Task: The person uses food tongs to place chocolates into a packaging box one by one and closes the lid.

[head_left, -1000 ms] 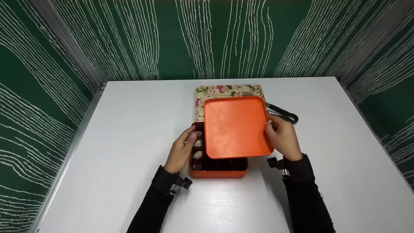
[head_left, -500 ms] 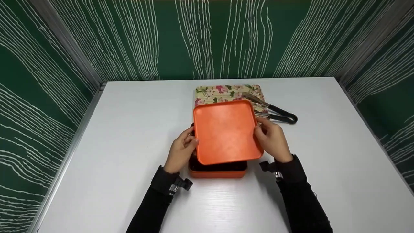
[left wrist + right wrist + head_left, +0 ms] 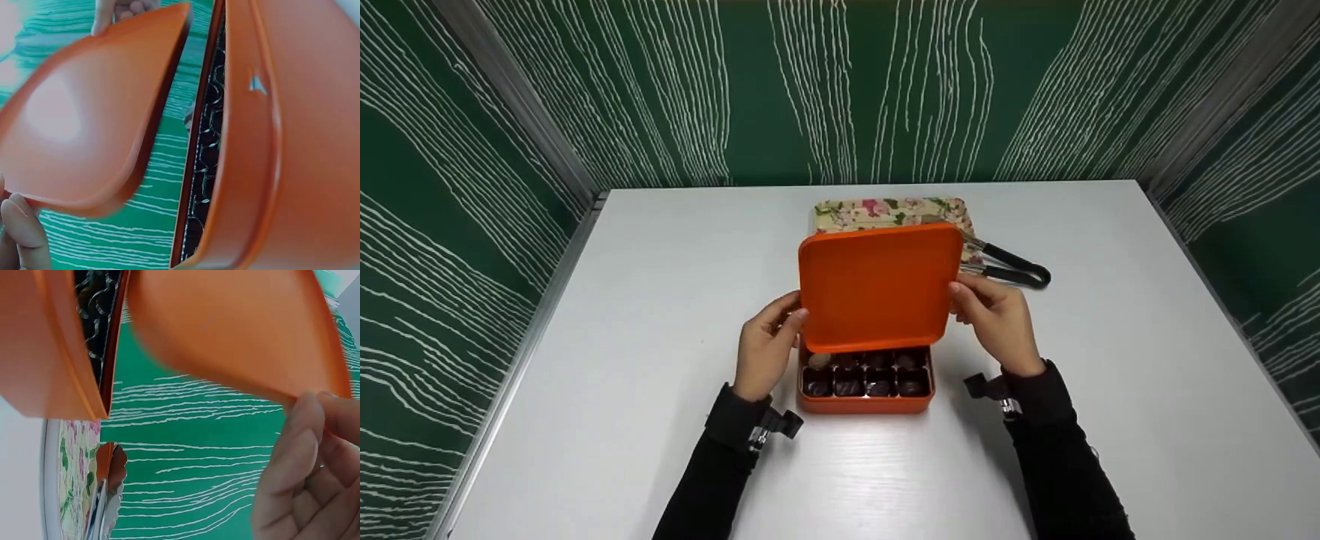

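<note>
A square orange lid [image 3: 877,289] is held tilted over the back part of an orange box [image 3: 866,406]. My left hand [image 3: 769,345] pinches its left edge between thumb and fingers, seen also in the left wrist view, where the left hand [image 3: 22,230] sits at the lower corner. On the other side, my right hand [image 3: 997,322] pinches the right edge; the right wrist view has the right hand [image 3: 309,467] close up at the rim. Dark chocolates [image 3: 849,384] fill the compartments at the front of the box. Its back rows are hidden behind the lid.
Behind the lid lies a floral-patterned tray [image 3: 870,214], partly covered in the head view. Metal tongs with black handles [image 3: 1012,270] rest across its right side and reach onto the white table [image 3: 675,285]. A green wall [image 3: 780,97] with white lines stands behind.
The lid has come left over the box and then tilted up, baring the front chocolates. My left hand has gone from the box's left side to the lid's edge; my right hand moved left.
</note>
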### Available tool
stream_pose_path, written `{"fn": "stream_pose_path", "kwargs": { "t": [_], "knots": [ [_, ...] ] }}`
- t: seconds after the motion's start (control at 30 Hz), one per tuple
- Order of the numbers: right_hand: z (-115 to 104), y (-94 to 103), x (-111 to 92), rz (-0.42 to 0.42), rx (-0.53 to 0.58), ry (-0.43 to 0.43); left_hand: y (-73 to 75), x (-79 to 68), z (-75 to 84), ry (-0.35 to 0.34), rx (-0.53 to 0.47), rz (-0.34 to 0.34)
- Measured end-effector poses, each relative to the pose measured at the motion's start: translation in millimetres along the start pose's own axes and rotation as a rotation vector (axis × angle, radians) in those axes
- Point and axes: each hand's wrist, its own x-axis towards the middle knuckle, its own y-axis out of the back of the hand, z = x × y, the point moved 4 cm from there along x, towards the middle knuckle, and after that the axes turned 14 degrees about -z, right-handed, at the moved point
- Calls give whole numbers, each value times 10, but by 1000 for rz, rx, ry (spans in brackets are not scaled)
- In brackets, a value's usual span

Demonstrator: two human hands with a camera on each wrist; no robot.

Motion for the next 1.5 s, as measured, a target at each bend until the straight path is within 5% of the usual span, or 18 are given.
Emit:
{"fn": "stream_pose_path", "kwargs": {
  "t": [0.23,0.43,0.6,0.87,1.03,1.2,1.5],
  "knots": [
    [-14,-6,-16,-73,92,71,11,-20,38,-124,-37,25],
    [-55,4,-59,-165,168,124,30,-16,21,-63,-48,17],
    [-53,-21,-55,-143,190,35,43,-20,30,-4,-81,1],
    [-25,-124,-53,-210,68,-130,61,-14,18,88,-14,-27],
    [46,-187,-31,-288,-16,-220,47,-12,-27,152,122,-81],
    [170,-254,-10,-330,-81,-237,28,1,-119,169,230,-135],
    [367,-350,32,-320,-321,-227,16,16,-356,251,202,-217]
  ]
}}
